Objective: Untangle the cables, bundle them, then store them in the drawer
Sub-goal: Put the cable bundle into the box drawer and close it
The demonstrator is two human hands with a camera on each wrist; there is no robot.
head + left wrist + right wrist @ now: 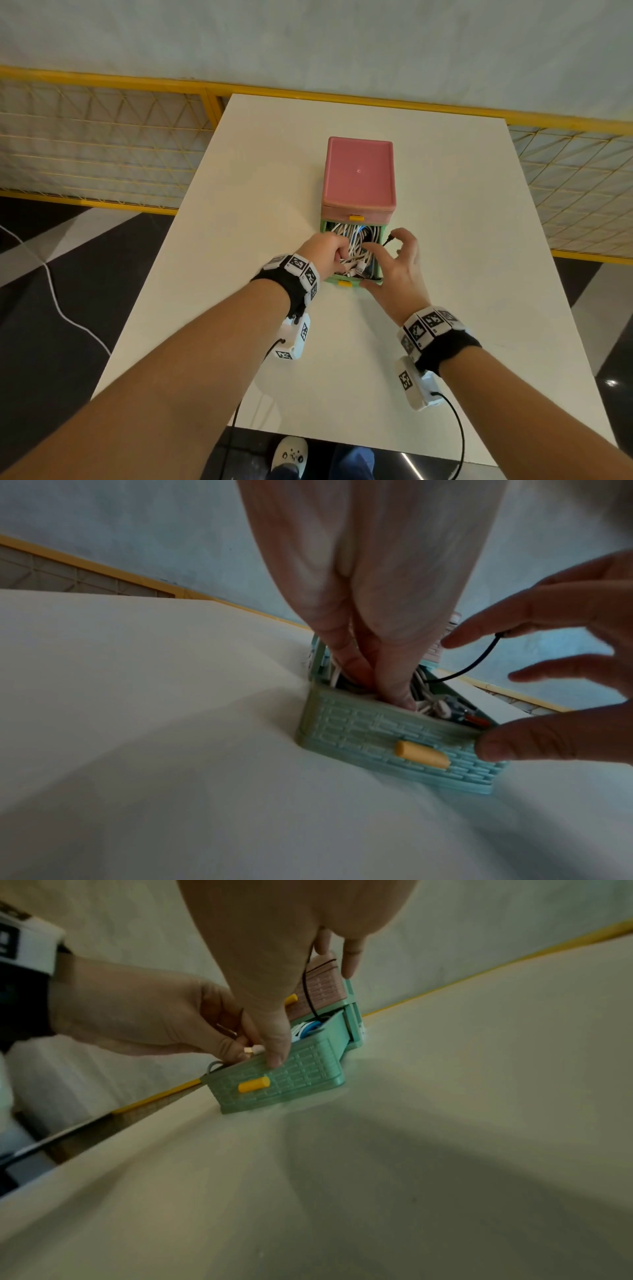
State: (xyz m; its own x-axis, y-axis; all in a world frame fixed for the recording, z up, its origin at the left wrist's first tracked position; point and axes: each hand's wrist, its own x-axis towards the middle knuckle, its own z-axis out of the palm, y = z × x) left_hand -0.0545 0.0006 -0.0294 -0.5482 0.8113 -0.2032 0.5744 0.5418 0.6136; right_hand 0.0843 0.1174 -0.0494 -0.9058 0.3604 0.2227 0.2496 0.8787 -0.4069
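Cables point(346, 233) in curled left grip point(323, 251)

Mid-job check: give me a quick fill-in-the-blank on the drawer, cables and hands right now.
The left hand digs its fingers into the cables in the drawer, which stands ___.
The drawer's handle is ___.
The thin cable running up to the right hand is ___.
The right thumb presses the drawer's ___ panel.
Missing: open; yellow; black; front.
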